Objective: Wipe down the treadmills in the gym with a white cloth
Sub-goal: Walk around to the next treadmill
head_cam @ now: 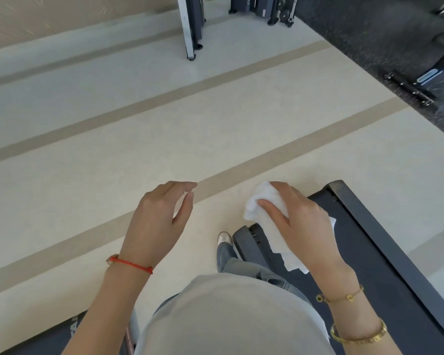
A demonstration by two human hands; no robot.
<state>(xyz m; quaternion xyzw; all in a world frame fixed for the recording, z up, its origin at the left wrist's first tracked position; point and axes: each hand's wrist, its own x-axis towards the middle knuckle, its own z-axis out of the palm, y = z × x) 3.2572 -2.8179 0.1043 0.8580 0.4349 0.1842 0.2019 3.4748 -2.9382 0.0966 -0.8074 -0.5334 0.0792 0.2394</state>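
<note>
Now holding the white cloth (265,208) bunched in the right hand (303,221), up over the near end of the dark treadmill (369,252). Left hand (157,221) loose, holding nothing. Not touching the treadmill; cannot tell how much wiping is left.

- Left hand (155,224): bare, with a thin red cord bracelet (130,263) round the wrist, knotted at the outer side.
- Right hand (303,221): bare; a fine gold chain bracelet (340,297) with small round charms circles the wrist.
- Further up the right forearm, a solid gold bangle (359,334) marked with small studs.
- Both forearms are uncovered; no sleeves show.
- Torso: a loose light grey top (231,316).
- Legs: grey-blue jeans (241,265), wide at the hem.
- One foot shows a pale, shiny-toed shoe (224,237).
</note>
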